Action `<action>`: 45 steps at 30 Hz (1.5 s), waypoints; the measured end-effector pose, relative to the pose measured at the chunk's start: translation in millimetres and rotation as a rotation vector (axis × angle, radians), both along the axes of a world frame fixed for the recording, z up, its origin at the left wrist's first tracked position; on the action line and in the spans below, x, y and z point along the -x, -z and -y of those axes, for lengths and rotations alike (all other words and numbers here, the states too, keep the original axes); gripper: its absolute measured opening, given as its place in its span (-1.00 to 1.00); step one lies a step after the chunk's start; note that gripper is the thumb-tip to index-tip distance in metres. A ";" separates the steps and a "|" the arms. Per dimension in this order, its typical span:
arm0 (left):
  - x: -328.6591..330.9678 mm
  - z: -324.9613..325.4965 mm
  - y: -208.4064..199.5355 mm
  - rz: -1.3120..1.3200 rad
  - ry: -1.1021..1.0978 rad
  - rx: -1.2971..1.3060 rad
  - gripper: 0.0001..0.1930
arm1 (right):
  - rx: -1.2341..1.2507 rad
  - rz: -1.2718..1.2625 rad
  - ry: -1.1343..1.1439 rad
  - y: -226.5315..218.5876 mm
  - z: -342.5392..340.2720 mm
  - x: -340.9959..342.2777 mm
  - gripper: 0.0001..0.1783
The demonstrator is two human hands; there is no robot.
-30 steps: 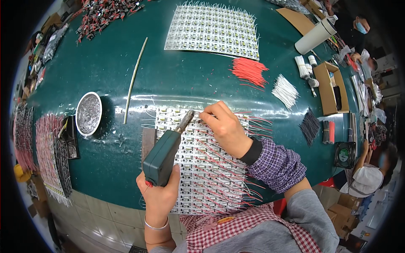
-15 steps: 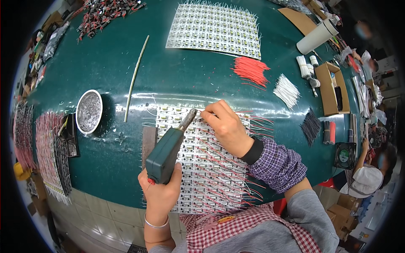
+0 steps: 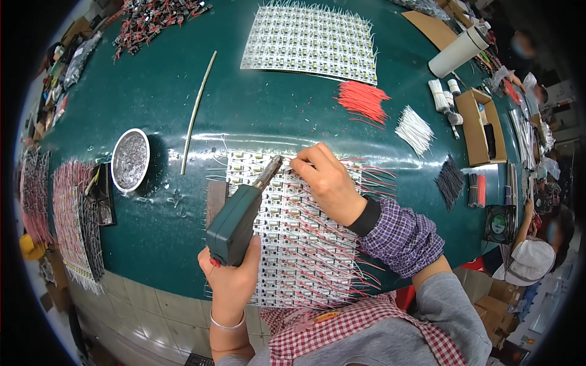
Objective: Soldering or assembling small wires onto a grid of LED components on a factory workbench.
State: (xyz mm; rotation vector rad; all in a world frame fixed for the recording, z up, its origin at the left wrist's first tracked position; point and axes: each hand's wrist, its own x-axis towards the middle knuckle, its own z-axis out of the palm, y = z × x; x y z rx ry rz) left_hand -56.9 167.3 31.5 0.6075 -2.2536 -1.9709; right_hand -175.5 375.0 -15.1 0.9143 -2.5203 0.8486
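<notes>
In my left hand point(image 3: 235, 277) is a dark green soldering gun point(image 3: 234, 222), fingers wrapped round its handle. Its metal tip points up and right, close above the top rows of a white circuit board panel point(image 3: 271, 268). Beside the tip, the thumb and forefinger of my right hand point(image 3: 329, 186) are pinched on what looks like a thin pale wire, mostly hidden by the fingertips. Rows of small components cover the panel, and many red and white wires point(image 3: 378, 177) trail off its right side. A dark flat bar point(image 3: 217, 201) lies against the panel's left edge.
Left of the panel stands a round bowl point(image 3: 146, 165) of silvery bits; a thin rod point(image 3: 198, 113) lies beyond it. Farther off are another board panel point(image 3: 311, 43), red wires point(image 3: 361, 100), white wires point(image 3: 415, 131) and a bottle point(image 3: 459, 52). A cardboard box point(image 3: 482, 128) sits right.
The soldering gun and my left hand have shifted slightly left, and its tip has drawn a little away from my right fingertips. My right hand has barely moved.
</notes>
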 end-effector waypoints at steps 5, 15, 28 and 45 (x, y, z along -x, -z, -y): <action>8.4 -5.5 -7.2 -0.035 0.032 0.128 -0.85 | -0.004 0.007 -0.006 0.5 0.0 0.1 -0.67; -7.4 -2.2 3.1 -0.163 -0.222 0.159 -0.72 | -0.001 -0.010 -0.013 2.0 0.9 0.6 -0.69; -0.9 138.8 -20.4 -0.290 -0.538 0.248 -0.70 | 0.003 -0.012 0.003 0.9 1.3 2.0 -0.68; -33.0 7.3 -5.4 -0.125 -0.066 0.031 -0.61 | 0.030 -0.062 -0.009 -13.6 -0.1 -15.4 -0.67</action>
